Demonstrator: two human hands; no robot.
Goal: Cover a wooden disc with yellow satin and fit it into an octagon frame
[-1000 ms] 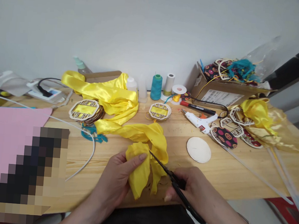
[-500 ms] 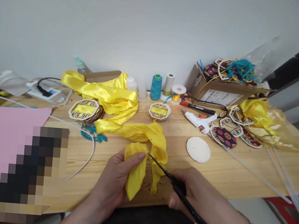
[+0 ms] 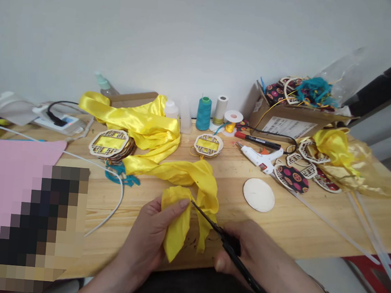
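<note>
My left hand (image 3: 157, 229) pinches a yellow satin piece (image 3: 177, 228) between thumb and fingers, its pointed end hanging down. Black-handled scissors (image 3: 232, 253) are in my right hand (image 3: 253, 255), which is closed round the handles. Their blades look nearly closed, with the tips at the fabric's edge beside my left thumb. Just behind lies a long yellow satin strip (image 3: 208, 183), folded and running back to a larger yellow heap (image 3: 143, 124). A white oval disc (image 3: 258, 195) lies flat beyond my right hand. An openwork wooden frame with yellow fabric (image 3: 208, 145) is farther back.
A white glue gun (image 3: 260, 159), a red-and-black marker (image 3: 257, 140) and a teal thread cone (image 3: 204, 114) stand or lie toward the wall. A filled cardboard box (image 3: 285, 122) is at the back right. Stacked wooden frames (image 3: 111, 144) and a white cable (image 3: 121, 195) are on the left.
The scissors and my right hand have shifted very slightly left, the blade tips staying by the fabric edge. My left hand keeps its pinch on the satin.
</note>
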